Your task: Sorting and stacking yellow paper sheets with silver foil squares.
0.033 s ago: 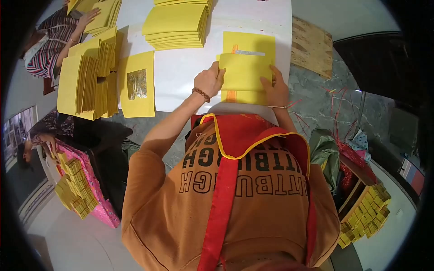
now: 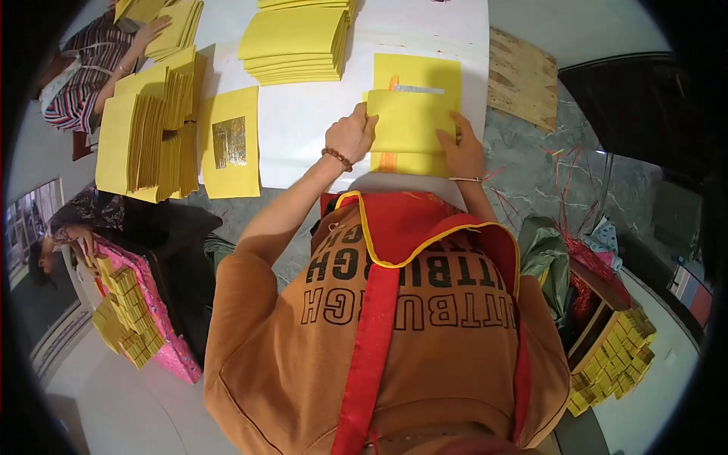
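The left hand (image 2: pixel 350 136) pinches the left edge of a folded yellow paper (image 2: pixel 409 121). The right hand (image 2: pixel 461 148) presses its fingers flat on the right edge of the same paper. So the paper sits right between both hands. Under it lies a bigger yellow sheet (image 2: pixel 421 72) with a small silver strip (image 2: pixel 418 89) just above the hands. All of this rests on a white table (image 2: pixel 311 121). Left of the left hand lies a yellow sheet with a gold square (image 2: pixel 229 142). Farther left stand piles of yellow paper (image 2: pixel 148 136). Above the left hand sits a tall yellow stack (image 2: pixel 297 39). Right of the right hand is a wooden board (image 2: pixel 522 76).
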A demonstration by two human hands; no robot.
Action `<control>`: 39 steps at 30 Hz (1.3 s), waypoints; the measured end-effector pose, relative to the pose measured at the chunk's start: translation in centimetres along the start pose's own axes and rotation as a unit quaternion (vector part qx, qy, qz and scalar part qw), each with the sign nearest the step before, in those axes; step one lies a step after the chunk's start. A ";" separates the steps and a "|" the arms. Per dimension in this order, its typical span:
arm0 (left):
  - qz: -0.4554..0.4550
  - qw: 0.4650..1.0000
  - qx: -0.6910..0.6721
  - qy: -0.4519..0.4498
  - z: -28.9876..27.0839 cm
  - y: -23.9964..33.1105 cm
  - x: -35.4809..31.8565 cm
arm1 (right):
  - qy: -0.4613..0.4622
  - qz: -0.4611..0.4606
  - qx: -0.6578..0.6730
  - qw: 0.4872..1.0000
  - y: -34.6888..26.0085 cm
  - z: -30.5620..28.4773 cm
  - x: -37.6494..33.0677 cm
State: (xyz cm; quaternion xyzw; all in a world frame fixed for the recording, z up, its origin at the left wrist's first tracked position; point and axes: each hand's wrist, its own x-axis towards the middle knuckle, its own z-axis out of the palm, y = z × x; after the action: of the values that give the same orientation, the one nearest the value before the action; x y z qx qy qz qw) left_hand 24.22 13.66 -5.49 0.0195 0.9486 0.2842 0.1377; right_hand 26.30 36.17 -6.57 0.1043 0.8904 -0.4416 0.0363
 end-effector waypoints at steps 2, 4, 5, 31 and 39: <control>0.001 0.998 -0.042 0.036 0.5 -0.4 0.2 | 0.013 -0.021 -0.001 1.000 0.8 0.6 0.2; -0.002 0.998 -0.053 0.044 0.7 -0.5 0.2 | 0.022 -0.045 -0.002 0.999 0.4 0.6 0.2; -0.004 0.997 -0.064 0.052 0.7 -0.6 0.2 | 0.013 -0.032 -0.024 0.999 0.2 0.4 0.2; 0.371 0.913 0.168 -0.009 3.5 1.4 -2.0 | 0.073 -0.309 -0.292 0.902 -1.0 2.1 -2.1; 0.293 0.952 -0.080 -0.044 2.9 0.4 -1.0 | 0.012 -0.257 -0.332 0.907 0.0 3.8 -2.1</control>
State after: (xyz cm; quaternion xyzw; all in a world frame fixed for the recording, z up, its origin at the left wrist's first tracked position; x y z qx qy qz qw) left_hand 25.96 15.39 -7.33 0.2982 0.8683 0.3857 0.0912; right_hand 28.29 32.85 -8.57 -0.1410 0.9818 -0.1133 -0.0571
